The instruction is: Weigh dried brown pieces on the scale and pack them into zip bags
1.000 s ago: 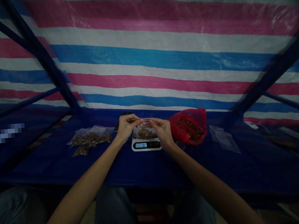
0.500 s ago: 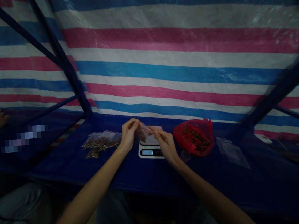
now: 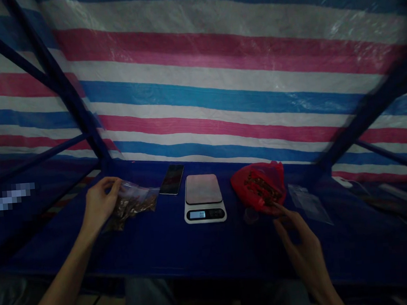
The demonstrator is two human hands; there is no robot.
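Note:
On the left, my left hand pinches the edge of a clear zip-lock bag holding small brown dried pieces. Beside it lies another filled zip-lock bag. My right hand has its thumb and fingers apart and holds nothing; its fingertips are at the near right edge of a red plastic bag, open and full of brown pieces. Between the hands stands a white kitchen scale, its platform bare and its display near zero.
A dark phone lies behind the scale to its left. Flat clear zip-lock bags are right of the red bag, near a small clear cup. A white power strip with a cable is farther right. Blue frame bars flank the table.
Both hands have parted from above the scale. The left went left with the filled zip-lock bag to the other filled bags; the right moved right, beside the red bag. The phone now shows.

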